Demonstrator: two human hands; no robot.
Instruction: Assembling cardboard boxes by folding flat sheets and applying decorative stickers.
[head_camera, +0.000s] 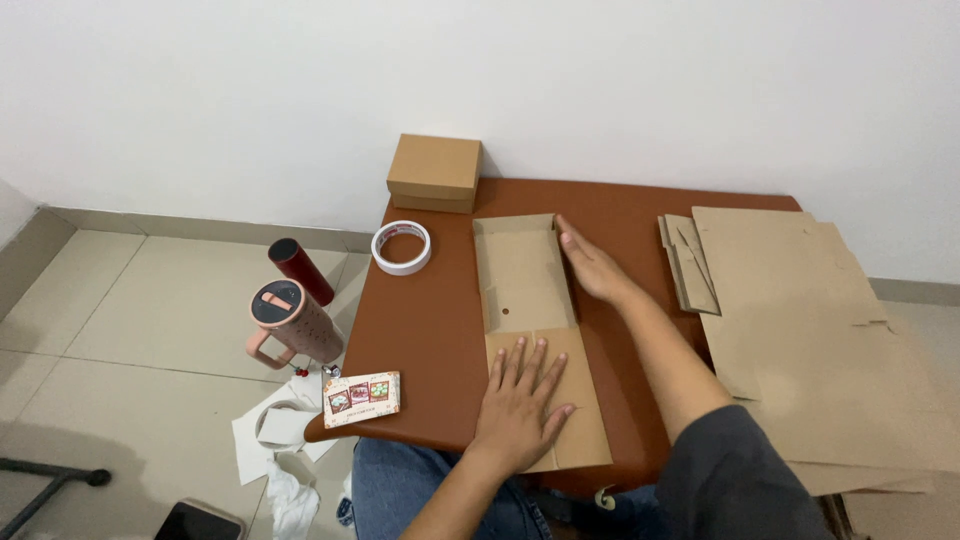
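A flat, unfolded cardboard box blank (525, 285) lies lengthwise on the brown table (425, 320). My left hand (520, 400) presses flat on its near panel, fingers spread. My right hand (592, 265) rests open against the blank's right edge near the far panel, fingers pointing away from me. Neither hand grips anything.
A closed cardboard box (435, 172) stands at the table's far edge, a roll of white tape (402, 247) beside it, and a small printed card (361, 398) at the near left corner. A stack of flat cardboard sheets (810, 320) covers the right side. Pink tumbler (292, 322), red bottle (300, 268) and paper scraps (272, 440) are on the floor.
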